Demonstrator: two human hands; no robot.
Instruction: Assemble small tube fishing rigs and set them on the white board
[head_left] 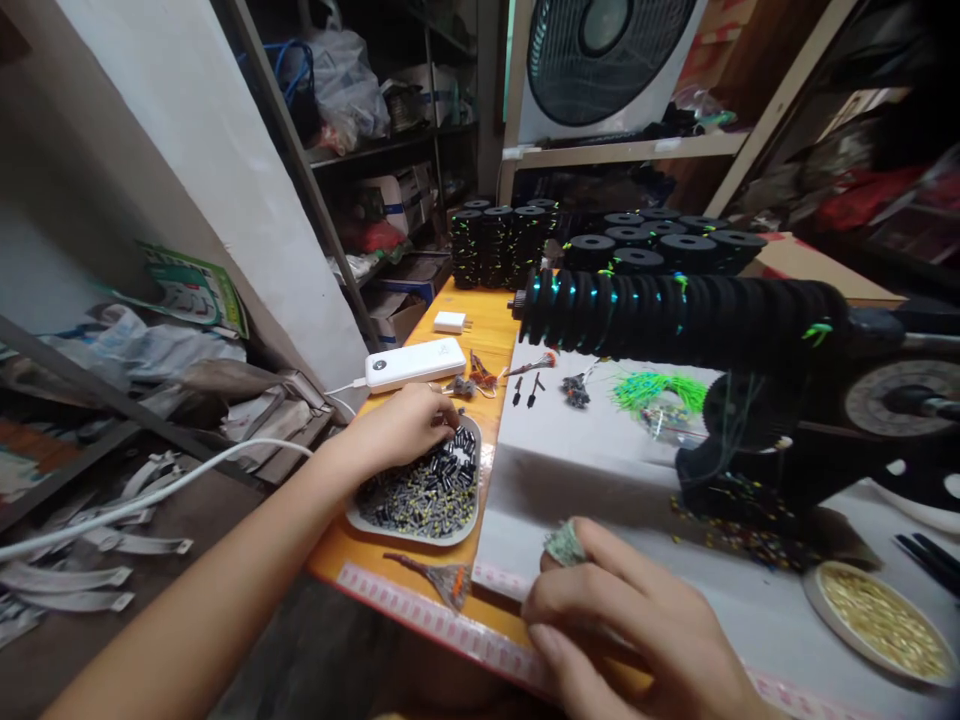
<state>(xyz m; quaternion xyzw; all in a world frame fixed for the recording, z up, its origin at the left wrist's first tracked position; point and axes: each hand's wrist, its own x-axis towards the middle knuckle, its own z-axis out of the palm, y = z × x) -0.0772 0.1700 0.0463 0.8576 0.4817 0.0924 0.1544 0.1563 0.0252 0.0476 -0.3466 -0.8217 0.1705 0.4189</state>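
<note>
Near the left edge of the worktop (499, 425): tray (444, 540) of small parts (431, 505), dark ones heaped toward its far right corner, yellow-tipped ones nearer the front. Your left hand (418, 425) reaches over the far rim, fingertips bent down among the dark parts; cannot tell whether a piece is pinched. Your right hand (622, 610) hovers at the front edge, half curled, a greenish wrap (566, 542) at one finger; cannot tell whether it grips anything.

Risks, as judged: pressing on the rim could tip the tray toward the left edge and spill parts. Digging blind under your fingers could mix the two kinds or bring up several at once. Your forearm crosses the white cable (225, 462); snagging it might drag the power bank (416, 363), if the two are joined.

Around: an orange-marked brush (450, 583) lies between tray and front edge, easily swept off. Plug (449, 321) beyond the power bank. To the right, on the white sheet (540, 480), green threads (667, 390); the ridged black roller (690, 310) overhangs that side, limiting your reach. Bowl (838, 634) of gold bits near the front edge, far right. More rollers (495, 245) crowd the back.
</note>
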